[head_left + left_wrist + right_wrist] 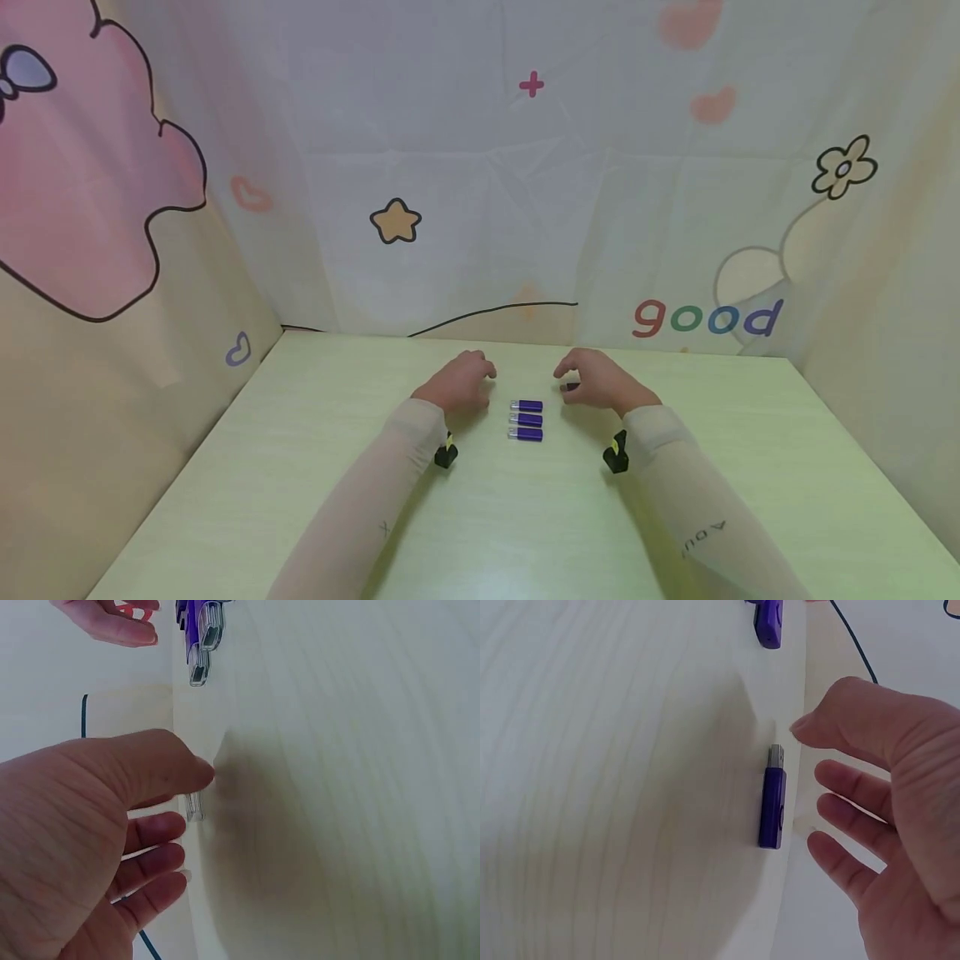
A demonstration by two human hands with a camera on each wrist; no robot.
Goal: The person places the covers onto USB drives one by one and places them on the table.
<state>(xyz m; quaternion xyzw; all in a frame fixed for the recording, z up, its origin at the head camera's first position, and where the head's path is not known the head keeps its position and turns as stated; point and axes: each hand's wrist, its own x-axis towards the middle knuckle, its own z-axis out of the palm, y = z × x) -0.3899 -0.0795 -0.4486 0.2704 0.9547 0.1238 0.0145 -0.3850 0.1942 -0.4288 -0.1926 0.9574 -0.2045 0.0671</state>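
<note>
Three purple USB sticks with clear caps (527,420) lie in a stacked row on the table between the hands. My left hand (463,382) is left of them, its thumb and fingers apart and loosely bent. Beside that hand's fingers in the left wrist view is a small clear cap (195,807), partly hidden by the thumb. To the right of the row, my right hand (596,382) hovers with fingers spread around an uncapped purple USB stick (772,808). Its metal plug is exposed, and a gap shows between it and the fingers in the right wrist view.
The pale wood-grain table (480,517) reaches back to a hanging printed cloth (465,250) with hearts, a star and the word good. Cloth also hangs at both sides. Dark wrist devices (617,454) sit under the sleeves.
</note>
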